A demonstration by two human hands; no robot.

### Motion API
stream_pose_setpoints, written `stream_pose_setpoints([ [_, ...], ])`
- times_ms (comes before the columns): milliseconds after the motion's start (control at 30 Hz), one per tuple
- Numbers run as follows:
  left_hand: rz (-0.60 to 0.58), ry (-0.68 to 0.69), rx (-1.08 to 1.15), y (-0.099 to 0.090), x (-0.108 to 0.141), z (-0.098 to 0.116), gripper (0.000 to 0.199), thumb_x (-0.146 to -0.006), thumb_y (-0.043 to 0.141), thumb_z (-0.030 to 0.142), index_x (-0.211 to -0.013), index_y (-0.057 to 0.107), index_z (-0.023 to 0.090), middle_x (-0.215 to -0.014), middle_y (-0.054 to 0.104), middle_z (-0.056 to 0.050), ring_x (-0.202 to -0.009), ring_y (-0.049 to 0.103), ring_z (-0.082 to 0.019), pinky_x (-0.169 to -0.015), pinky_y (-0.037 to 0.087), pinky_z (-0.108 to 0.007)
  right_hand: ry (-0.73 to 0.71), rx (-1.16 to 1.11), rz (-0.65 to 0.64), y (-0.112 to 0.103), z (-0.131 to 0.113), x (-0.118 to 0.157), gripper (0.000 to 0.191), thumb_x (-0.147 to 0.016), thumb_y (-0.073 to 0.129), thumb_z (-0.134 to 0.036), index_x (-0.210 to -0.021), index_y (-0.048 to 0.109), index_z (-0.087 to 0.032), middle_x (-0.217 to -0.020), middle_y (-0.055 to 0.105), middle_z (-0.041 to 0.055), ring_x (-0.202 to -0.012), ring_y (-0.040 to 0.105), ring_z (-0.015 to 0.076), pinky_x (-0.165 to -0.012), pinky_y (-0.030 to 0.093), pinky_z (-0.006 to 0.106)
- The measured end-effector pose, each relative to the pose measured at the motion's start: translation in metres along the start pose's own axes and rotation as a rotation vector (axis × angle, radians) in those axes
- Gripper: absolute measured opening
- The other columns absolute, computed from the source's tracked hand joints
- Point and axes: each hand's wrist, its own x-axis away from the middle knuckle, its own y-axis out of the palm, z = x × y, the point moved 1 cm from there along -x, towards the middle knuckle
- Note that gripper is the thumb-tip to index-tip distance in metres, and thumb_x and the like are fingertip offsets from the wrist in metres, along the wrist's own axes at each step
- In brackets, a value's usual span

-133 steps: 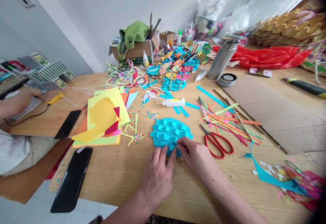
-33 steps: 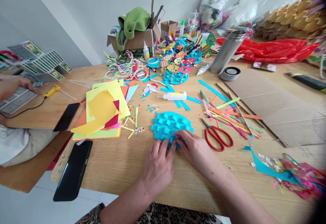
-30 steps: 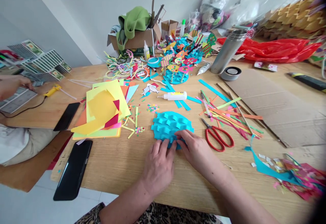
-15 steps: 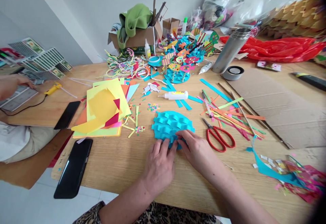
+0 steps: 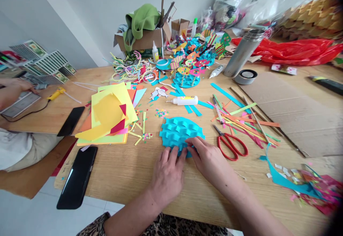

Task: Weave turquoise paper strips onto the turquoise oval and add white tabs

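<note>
A rounded blue paper piece (image 5: pixel 182 128) lies on the table in front of me, crossed by rows of raised, wavy paper strips. My left hand (image 5: pixel 169 170) holds its near edge down, fingers bent and fingertips pressed onto the paper. From the right, my right hand (image 5: pixel 207 153) pinches a blue paper strip at that same edge, thumb and index finger closed. The strip's end is mostly hidden under the fingers. Just right of my right hand lie red-handled scissors (image 5: pixel 230 143). Beyond the paper piece, a white glue bottle (image 5: pixel 184 101) rests on its side over loose blue strips.
Coloured paper sheets (image 5: pixel 115 111) are stacked at left, near two dark phones (image 5: pixel 77 178). Colourful paper strips (image 5: pixel 246 121) and a cardboard sheet (image 5: pixel 292 118) lie at right. A metal flask (image 5: pixel 243 53) stands behind. Another person's hand (image 5: pixel 18 85) works at far left.
Both my hands stay at the near edge of the blue paper piece, almost unmoved. The other person's hand at far left has shifted slightly.
</note>
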Motion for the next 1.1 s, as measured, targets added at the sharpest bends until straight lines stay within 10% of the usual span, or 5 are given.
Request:
stream_pose_setpoints([
  [1100,-0.011,0.003,-0.018,0.005,0.002,-0.002,0.065,-0.082,0.052,0.013,-0.145,0.036,0.023,-0.132,0.049,-0.012,-0.116,0.042,-0.032,-0.095,0.046,-0.049,0.285,-0.161,-0.136,-0.030,0.020,0.003,0.006,-0.083,0.056,-0.019,-0.087,0.059,-0.021,-0.078,0.070,0.0026,-0.073,0.066,0.0189,-0.063,0.045,0.029],
])
